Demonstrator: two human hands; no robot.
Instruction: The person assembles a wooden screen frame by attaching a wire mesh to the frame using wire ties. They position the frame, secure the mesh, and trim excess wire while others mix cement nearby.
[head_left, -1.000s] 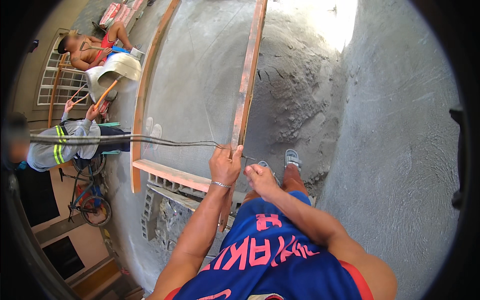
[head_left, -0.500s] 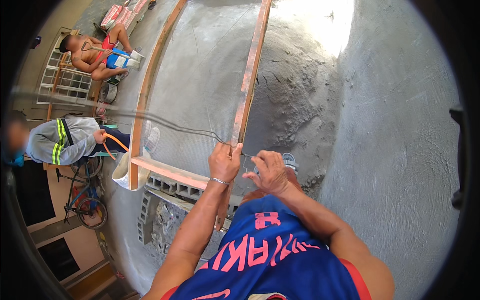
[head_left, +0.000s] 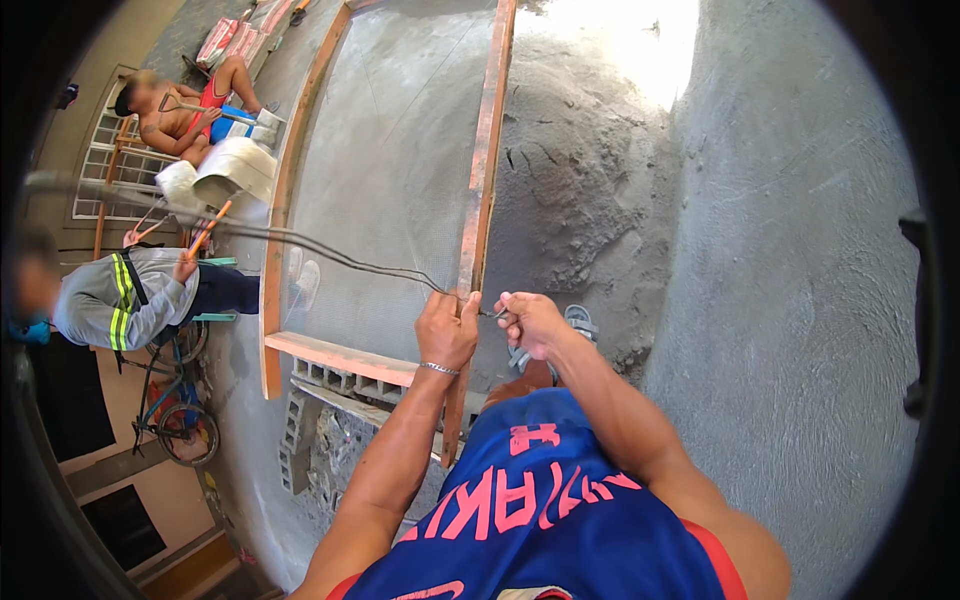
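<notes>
My left hand (head_left: 447, 328) is closed around the end of a bundle of grey wires (head_left: 330, 255) that runs off to the left, right at the near edge of an orange wooden frame (head_left: 482, 190) with a fine mesh screen (head_left: 395, 170). My right hand (head_left: 528, 322) is closed just to the right of it, pinching the short wire end that sticks out between the two hands. A metal bracelet sits on my left wrist.
A heap of sand (head_left: 585, 190) lies right of the frame. A rough grey plastered wall (head_left: 790, 260) rises on the right. Concrete blocks (head_left: 310, 385) support the frame's end. A person in a grey striped top (head_left: 125, 295) crouches at left; another sits farther back (head_left: 175, 115). A bicycle (head_left: 175, 420) stands below.
My right hand has moved up beside the left hand and closed on the wire end. The crouching person has shifted and the white bucket now sits farther back.
</notes>
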